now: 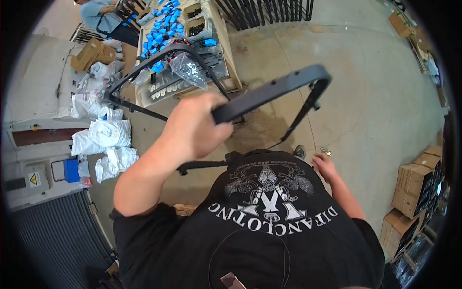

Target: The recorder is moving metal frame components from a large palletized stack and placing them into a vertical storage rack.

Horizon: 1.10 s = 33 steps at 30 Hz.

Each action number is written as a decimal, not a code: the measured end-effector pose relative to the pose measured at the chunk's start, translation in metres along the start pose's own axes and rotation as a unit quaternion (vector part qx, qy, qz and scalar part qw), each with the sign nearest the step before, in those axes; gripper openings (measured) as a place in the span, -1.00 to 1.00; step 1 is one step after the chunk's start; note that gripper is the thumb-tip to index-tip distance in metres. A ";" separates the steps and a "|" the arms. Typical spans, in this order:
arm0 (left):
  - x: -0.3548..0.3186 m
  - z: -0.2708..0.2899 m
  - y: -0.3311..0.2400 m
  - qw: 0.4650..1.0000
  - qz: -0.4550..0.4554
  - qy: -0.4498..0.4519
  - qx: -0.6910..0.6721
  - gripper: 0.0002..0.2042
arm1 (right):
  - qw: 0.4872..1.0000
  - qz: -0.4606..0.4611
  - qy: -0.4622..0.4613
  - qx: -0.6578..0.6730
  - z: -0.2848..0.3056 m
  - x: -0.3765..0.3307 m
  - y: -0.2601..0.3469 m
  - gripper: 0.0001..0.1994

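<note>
My left hand [199, 126], raised in front of my chest, is closed around the end part of a black metal tube frame [279, 91]. From my grip the tube runs to the right, bends at a rounded corner and slopes back down toward my waist. Small holes and fittings show along it. Beyond my hand is more bent black tubing [159, 55]; my hand hides whether it joins the held piece. Low at my right side hangs my right hand [326, 167], its fingers curled. A small shiny thing [326, 151] shows at its fingertips, too small to name.
A work table [231, 62] ahead bears blue-wrapped parts [166, 29], boxes of small black pieces [196, 29] and a clear plastic bag [190, 70]. White sacks [110, 135] lie left. Cardboard boxes [411, 188] stand right. Another person [103, 21] works at the far left.
</note>
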<state>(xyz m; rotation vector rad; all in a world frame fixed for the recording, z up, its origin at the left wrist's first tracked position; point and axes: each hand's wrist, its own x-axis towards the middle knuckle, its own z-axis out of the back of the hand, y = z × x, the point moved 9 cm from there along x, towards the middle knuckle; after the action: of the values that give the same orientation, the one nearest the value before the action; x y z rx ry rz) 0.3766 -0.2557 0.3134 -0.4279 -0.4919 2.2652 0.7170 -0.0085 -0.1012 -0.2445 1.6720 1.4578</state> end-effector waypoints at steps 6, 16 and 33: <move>-0.042 -0.005 0.092 0.999 0.037 0.013 -0.012 -0.68 | 0.967 -0.191 -0.158 -0.063 0.110 -0.056 -0.148 -0.59; -0.056 0.043 0.243 0.995 0.011 -0.045 0.091 -0.72 | 0.935 -0.266 -0.231 -0.049 0.122 -0.053 -0.144 -0.56; -0.057 0.087 0.365 0.839 0.241 -0.374 0.313 -0.19 | 0.968 -0.131 -0.170 -0.132 0.098 -0.016 -0.071 -0.62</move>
<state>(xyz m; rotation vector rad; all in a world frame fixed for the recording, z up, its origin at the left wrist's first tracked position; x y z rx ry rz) 0.1506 -0.5477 0.2259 0.7869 0.0411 2.8605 0.8196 0.0502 -0.1327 -0.3290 1.1258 1.4255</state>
